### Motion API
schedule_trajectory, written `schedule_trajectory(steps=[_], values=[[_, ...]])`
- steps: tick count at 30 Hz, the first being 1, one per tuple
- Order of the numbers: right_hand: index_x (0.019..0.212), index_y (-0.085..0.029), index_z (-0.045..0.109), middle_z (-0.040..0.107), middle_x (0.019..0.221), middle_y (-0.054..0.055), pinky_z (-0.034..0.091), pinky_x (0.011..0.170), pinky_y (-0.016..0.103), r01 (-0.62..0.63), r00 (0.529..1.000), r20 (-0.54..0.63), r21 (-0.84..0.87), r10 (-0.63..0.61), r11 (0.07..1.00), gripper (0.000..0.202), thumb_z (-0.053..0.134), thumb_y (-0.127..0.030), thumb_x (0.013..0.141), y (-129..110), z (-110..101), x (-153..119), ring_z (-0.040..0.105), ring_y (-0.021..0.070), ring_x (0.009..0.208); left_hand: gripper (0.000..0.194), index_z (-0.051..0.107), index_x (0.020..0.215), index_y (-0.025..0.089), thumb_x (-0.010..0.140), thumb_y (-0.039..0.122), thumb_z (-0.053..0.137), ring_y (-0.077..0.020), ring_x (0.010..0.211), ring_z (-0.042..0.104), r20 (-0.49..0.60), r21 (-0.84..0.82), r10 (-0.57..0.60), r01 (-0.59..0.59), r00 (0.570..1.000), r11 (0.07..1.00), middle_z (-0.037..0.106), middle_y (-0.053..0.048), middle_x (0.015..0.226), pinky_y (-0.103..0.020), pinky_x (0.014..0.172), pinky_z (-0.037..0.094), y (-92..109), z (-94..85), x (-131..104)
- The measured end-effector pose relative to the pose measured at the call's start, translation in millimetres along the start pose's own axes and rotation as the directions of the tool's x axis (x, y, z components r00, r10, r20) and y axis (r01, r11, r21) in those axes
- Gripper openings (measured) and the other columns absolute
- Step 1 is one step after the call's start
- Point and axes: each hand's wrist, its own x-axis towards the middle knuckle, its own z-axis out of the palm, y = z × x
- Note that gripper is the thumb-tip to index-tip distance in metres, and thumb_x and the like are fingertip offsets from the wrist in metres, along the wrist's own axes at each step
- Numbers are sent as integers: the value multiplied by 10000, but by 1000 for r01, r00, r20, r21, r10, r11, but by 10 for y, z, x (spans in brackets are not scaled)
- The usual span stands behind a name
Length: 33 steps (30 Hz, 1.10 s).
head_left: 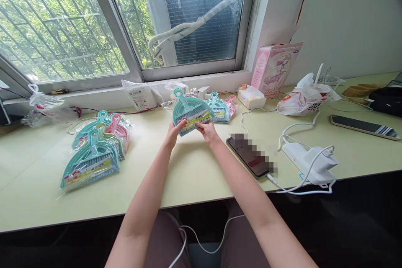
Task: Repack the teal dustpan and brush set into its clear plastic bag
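Between my two hands is a teal dustpan and brush set [191, 111] in clear wrapping, tilted, its printed label facing me. My left hand [176, 130] grips its lower left side, thumb on the front. At the lower right edge, my right hand [207, 130] is closed on the same set. Just behind it to the right lie another teal set [218, 109] and a pink one [231, 104]. On the left of the table is a pile of wrapped sets: a teal one [91, 163] in front, with pink [118, 129], green and teal ones behind.
A phone [251, 155] on a cable and a white power strip [306, 161] lie to the right on the table [194, 176]. Farther back stand a tissue pack [251, 96], a pink box [274, 71] and a plastic bag [301, 98]. Wrapped packages [141, 94] line the window sill.
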Motion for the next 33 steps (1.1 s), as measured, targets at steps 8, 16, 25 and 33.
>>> schedule_trajectory(steps=[8, 16, 25, 33], values=[[1033, -224, 648, 759, 944, 2, 611, 920, 358, 101, 995, -27, 35, -100, 994, 487, 807, -82, 595, -119, 9, -52, 711, 206, 1010, 621, 623, 1273, 190, 738, 445, 809, -317, 964, 735, 375, 68, -240, 232, 895, 970, 657, -173, 1303, -349, 747, 590, 108, -58, -105], [949, -217, 650, 744, 855, -14, 604, 939, 388, 36, 999, -21, 24, -36, 999, 431, 801, -42, 584, -96, 39, -64, 712, 197, 974, 586, 653, 1232, 181, 789, 558, 726, -301, 1148, 667, 256, -53, -142, 161, 956, 986, 659, -150, 1312, -365, 891, 581, 126, -77, -65], [838, -195, 628, 733, 815, -18, 590, 974, 423, -17, 1000, -11, 6, 17, 1000, 347, 754, 21, 596, -83, -26, -5, 719, 184, 887, 581, 625, 1220, 169, 707, 344, 835, -270, 1024, 692, 263, 71, -134, 119, 955, 990, 649, -153, 1305, -343, 738, 627, 107, -76, -83], [869, -170, 664, 756, 819, 2, 610, 942, 361, -53, 996, 70, -51, 57, 997, 196, 743, -69, 722, -80, 42, -29, 735, 165, 854, 570, 642, 1157, 135, 643, 258, 855, -232, 798, 722, 170, 71, -143, 132, 975, 989, 723, -142, 1099, -307, 631, 616, 172, -182, -41]])
